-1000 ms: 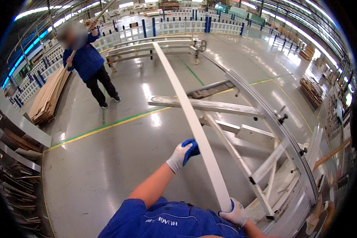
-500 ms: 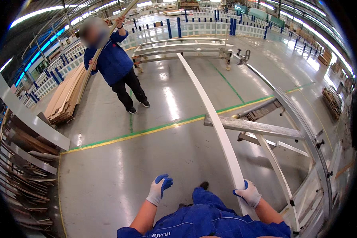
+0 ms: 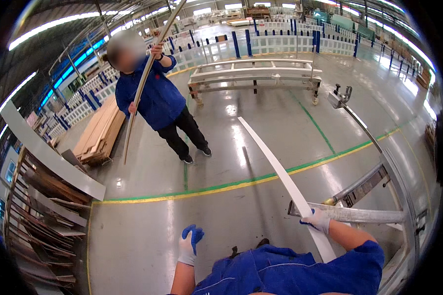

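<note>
A long white flat strip runs from my right side out over the grey floor, pointing away. My right hand, in a white and blue glove, grips this strip near its close end. My left hand, gloved the same way, hangs free over the floor with its fingers loosely curled and nothing in it. Below both hands shows my blue work jacket.
A person in blue stands ahead on the left holding a long wooden strip upright. Stacked boards lie behind that person. A metal frame rack sits at my right, a shelf of panels at my left, a white trolley frame farther off.
My left hand has let go of the white strip and dropped to my left side. My view has turned left, so the person with the wooden strip appears closer and more central.
</note>
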Action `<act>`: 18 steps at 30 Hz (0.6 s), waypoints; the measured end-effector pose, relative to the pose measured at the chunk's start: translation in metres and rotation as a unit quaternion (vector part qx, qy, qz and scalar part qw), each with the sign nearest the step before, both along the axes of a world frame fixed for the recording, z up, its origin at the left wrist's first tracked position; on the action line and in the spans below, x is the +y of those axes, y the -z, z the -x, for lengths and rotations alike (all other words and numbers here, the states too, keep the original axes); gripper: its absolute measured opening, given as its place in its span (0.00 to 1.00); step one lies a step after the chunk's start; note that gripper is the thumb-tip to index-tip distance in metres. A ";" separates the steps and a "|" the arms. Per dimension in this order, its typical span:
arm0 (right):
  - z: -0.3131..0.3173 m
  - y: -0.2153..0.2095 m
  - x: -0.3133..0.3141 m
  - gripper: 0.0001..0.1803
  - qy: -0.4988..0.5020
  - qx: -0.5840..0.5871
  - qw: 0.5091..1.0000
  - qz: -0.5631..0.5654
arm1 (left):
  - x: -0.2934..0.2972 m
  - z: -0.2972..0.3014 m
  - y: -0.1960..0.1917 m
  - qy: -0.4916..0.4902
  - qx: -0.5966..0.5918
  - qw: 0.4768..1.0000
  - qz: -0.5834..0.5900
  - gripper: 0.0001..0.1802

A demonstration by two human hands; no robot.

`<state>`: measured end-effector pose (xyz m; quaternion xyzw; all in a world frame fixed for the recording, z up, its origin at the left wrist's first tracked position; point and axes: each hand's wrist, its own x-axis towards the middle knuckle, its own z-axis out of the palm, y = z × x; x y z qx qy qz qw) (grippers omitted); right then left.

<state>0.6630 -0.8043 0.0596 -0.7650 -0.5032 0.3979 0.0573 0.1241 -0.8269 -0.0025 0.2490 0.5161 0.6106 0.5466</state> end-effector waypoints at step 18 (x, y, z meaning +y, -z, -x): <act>-0.030 -0.260 0.318 0.30 -0.302 -0.471 0.821 0.110 | 0.448 0.174 -0.091 -0.122 0.298 0.922 -0.214 0.40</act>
